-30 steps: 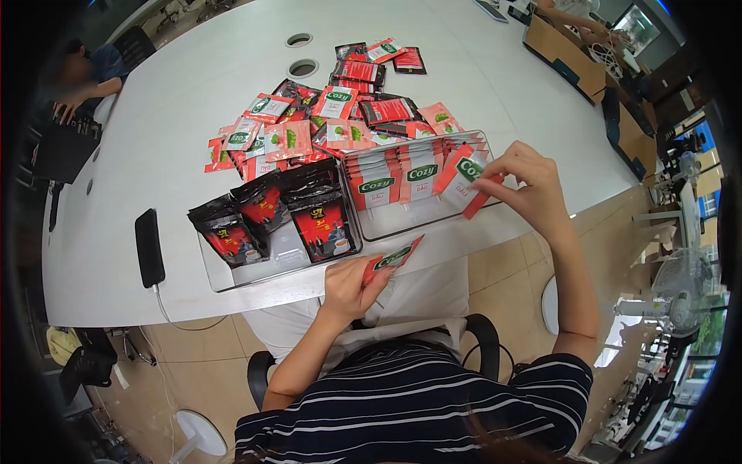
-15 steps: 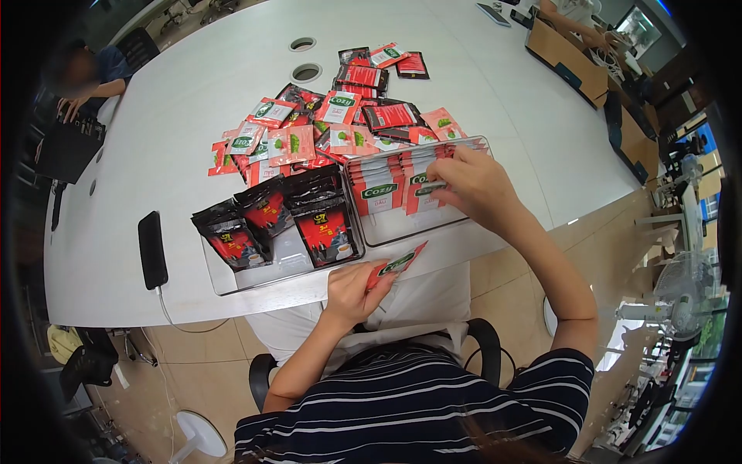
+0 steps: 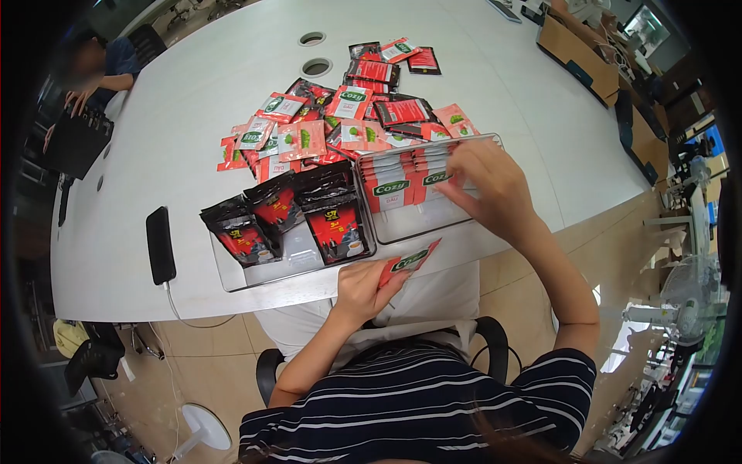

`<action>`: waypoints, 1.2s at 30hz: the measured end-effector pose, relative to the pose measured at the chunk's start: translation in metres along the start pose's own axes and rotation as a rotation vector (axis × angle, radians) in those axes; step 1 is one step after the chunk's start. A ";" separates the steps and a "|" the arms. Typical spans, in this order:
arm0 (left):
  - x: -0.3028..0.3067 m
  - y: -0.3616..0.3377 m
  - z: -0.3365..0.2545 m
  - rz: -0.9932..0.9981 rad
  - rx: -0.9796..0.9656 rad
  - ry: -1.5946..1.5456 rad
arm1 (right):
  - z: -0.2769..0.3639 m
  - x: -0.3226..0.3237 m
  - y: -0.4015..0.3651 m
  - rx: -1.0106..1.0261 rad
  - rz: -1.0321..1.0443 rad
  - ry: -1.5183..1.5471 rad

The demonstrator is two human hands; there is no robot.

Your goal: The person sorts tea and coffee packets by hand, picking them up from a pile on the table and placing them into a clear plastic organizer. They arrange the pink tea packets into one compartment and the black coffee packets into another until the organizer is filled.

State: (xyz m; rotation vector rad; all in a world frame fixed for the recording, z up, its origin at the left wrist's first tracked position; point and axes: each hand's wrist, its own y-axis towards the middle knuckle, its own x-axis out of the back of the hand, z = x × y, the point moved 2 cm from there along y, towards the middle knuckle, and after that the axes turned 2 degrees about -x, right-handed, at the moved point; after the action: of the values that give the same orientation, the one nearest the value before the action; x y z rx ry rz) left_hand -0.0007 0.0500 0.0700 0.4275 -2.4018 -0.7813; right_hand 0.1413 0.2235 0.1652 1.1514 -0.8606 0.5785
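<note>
My left hand (image 3: 365, 292) grips a red Cozy sachet (image 3: 410, 261) in front of the table edge. Over the right part of the clear right tray (image 3: 413, 231) is my right hand (image 3: 487, 185), its fingers bent at the rightmost of the upright Cozy sachets (image 3: 392, 191); whether it pinches one cannot be made out. The clear left tray (image 3: 287, 272) adjoins it and holds several black-and-red coffee packets (image 3: 335, 230), standing or leaning. Behind both trays lies a loose pile of Cozy sachets (image 3: 301, 140) mixed with black-and-red packets (image 3: 402, 113).
A black phone (image 3: 161, 246) with a white cable lies left of the trays. Two round holes (image 3: 316, 67) are set in the white table (image 3: 209, 100). Cardboard boxes (image 3: 577, 62) stand at the right edge. One person (image 3: 116, 66) sits at the far left, another at the upper right.
The view has shifted slightly. My right hand's fingers have drawn down and away from the sachet row's front. My left hand still holds its sachet.
</note>
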 end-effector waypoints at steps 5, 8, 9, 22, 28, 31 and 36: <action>0.000 0.000 -0.001 0.012 0.011 0.004 | 0.047 0.016 -0.002 -0.043 0.133 0.541; 0.001 0.005 -0.002 0.024 -0.016 -0.014 | 0.057 0.004 -0.014 0.046 0.269 0.358; 0.001 0.007 -0.002 0.027 -0.024 -0.030 | 0.054 0.006 -0.014 0.045 0.244 0.367; -0.014 0.007 0.000 -0.004 0.109 -0.022 | -0.029 0.039 -0.030 -0.250 0.229 -0.206; -0.013 0.008 0.000 -0.004 0.087 0.010 | -0.029 0.012 -0.016 -0.232 0.148 -0.224; -0.013 0.008 0.000 0.011 0.094 0.023 | -0.028 0.008 -0.011 -0.169 0.208 -0.258; -0.009 0.009 -0.004 0.075 0.112 0.050 | -0.032 0.008 -0.007 -0.123 0.264 -0.284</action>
State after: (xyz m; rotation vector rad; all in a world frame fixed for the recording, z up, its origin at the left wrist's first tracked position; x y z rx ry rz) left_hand 0.0075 0.0596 0.0741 0.3943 -2.4075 -0.5979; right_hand 0.1603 0.2517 0.1627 1.0288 -1.2878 0.5752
